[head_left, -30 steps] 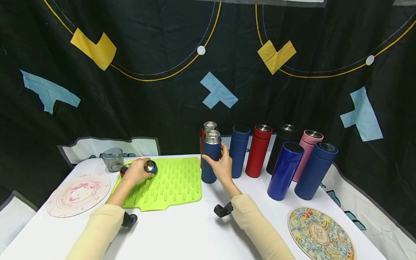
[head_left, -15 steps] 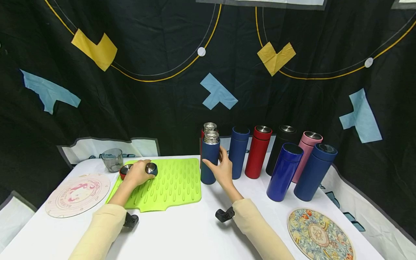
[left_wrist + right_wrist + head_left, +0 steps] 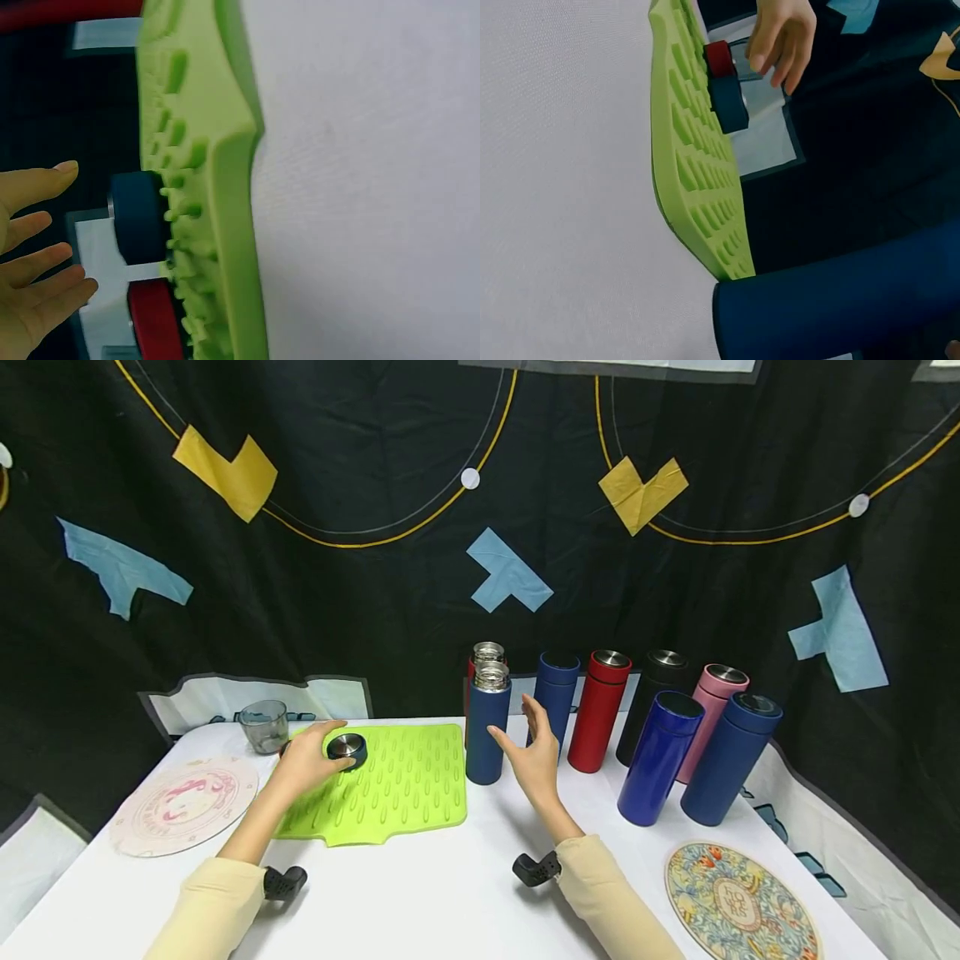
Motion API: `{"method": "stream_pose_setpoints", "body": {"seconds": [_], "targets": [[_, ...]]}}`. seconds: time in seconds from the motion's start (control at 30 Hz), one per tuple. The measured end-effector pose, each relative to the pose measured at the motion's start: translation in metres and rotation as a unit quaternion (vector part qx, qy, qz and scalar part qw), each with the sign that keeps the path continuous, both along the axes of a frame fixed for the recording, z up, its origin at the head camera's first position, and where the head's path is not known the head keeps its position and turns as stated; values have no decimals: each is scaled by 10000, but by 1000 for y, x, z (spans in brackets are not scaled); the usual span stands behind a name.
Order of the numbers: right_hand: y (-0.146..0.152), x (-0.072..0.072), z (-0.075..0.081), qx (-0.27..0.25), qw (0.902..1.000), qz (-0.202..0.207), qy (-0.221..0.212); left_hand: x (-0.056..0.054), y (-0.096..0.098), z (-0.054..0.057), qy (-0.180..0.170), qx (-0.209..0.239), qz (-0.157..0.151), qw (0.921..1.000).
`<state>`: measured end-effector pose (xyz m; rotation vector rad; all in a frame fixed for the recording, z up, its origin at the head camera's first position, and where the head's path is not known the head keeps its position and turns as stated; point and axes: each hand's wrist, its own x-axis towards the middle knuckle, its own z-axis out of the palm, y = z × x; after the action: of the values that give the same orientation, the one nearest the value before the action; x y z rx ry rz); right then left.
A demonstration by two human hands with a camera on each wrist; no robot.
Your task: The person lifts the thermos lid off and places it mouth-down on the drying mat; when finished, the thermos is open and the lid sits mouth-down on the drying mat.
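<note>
Left hand (image 3: pixel 309 757), fingers relaxed, hovers just off blue lid (image 3: pixel 347 750) near left edge of green mat (image 3: pixel 408 793). Right hand (image 3: pixel 536 762), fingers spread, just beside steel-necked blue bottle (image 3: pixel 486 735) toward far edge of tabletop (image 3: pixel 420 902).

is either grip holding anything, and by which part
Nothing looks held: the left grip is apart from the blue lid, the right grip spread beside the lidless blue bottle.
</note>
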<state>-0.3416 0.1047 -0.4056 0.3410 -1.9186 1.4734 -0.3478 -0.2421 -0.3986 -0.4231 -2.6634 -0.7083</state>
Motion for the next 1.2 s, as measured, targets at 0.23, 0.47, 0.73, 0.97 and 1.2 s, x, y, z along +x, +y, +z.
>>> {"method": "stream_pose_setpoints", "body": {"seconds": [0.23,0.47,0.73,0.97,1.2], "targets": [[15,3,3,-58,9991,-331,254,24,-2,5,121,-188,-292,9993],[28,0,3,138,9935,-665,916,50,0,-4,-413,-270,-769,9958],[41,-12,0,79,9892,-1064,1004,67,0,-14,-942,-459,-1115,9882],[49,-29,-8,-176,9940,-1003,392,71,0,-14,-1247,-506,-1221,9833],[51,-40,-18,-113,9941,-1068,-134,72,1,-17,-1432,-585,-1181,9809]]}}
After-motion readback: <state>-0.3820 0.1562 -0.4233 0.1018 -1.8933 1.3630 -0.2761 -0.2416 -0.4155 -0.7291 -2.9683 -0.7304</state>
